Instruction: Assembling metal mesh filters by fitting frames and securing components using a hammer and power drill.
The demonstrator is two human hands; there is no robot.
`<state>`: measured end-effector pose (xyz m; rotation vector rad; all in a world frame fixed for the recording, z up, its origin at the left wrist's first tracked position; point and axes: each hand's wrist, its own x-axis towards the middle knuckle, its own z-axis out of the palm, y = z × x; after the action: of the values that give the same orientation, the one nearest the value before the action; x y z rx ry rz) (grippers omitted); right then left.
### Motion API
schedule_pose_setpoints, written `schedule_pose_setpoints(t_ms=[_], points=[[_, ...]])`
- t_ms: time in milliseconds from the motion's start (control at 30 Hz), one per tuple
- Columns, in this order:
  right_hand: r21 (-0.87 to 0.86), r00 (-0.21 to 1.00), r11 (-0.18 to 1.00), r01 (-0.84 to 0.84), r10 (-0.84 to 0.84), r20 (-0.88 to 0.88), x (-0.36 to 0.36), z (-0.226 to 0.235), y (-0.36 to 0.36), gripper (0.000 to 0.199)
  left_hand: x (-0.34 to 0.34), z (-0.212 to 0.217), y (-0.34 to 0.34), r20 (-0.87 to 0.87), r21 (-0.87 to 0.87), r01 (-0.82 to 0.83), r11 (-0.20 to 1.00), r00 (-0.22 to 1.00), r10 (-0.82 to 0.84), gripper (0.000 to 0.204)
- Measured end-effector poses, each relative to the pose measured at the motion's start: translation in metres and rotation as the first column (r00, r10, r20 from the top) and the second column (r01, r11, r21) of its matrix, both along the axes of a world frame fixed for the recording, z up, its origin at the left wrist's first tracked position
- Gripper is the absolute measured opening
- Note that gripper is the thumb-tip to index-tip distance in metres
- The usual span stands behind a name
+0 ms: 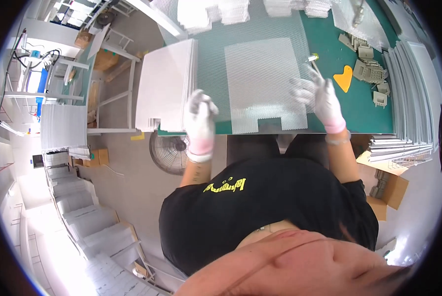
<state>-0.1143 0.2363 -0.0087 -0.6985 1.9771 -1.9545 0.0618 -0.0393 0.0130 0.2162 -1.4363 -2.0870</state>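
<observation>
On the green table [374,111], a big clear ribbed sheet [245,59] lies at twelve o'clock, a smaller notched sheet [265,89] on top. At nine o'clock sits a white sheet stack [164,84]. Gloved left hand [200,121] curls loosely at the sheet's near edge; right hand [324,101] pinches a thin tool [313,61]. An orange scraper [344,78] lies at two o'clock.

I count two gloved hands, my left hand [199,118] and my right hand [327,101]. One patterned clear sheet [263,84] lies singly on the green mat [329,44]. There is one orange scraper [344,78], one floor fan [169,150], and two open cardboard boxes [391,190]. The white sheets in the stack [164,86] are too many to count.
</observation>
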Motion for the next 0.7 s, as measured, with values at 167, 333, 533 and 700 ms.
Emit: schedule_pose_setpoints(t_ms=[167, 333, 533, 700], points=[[0.287, 0.984, 0.946, 0.154, -0.121, -0.129, 0.030, 0.008, 0.014, 0.081, 0.019, -0.054, 0.054, 0.399, -0.333, -0.125, 0.935, 0.879, 0.259, 0.046], [0.484, 0.964, 0.842, 0.239, -0.146, -0.221, 0.038, -0.030, 0.023, 0.080, 0.003, -0.056, 0.047, 0.528, -0.585, 0.062, 0.809, 0.786, 0.321, 0.058], [0.522, 0.972, 0.824, 0.221, -0.144, -0.184, 0.042, -0.033, 0.017, 0.074, 0.001, -0.069, 0.038, 0.551, -0.665, 0.127, 0.736, 0.749, 0.368, 0.060], [0.604, 0.951, 0.752, 0.265, -0.102, -0.291, 0.044, -0.039, 0.015, 0.070, -0.001, -0.076, 0.035, 0.499, -0.796, 0.193, 0.574, 0.746, 0.442, 0.060]])
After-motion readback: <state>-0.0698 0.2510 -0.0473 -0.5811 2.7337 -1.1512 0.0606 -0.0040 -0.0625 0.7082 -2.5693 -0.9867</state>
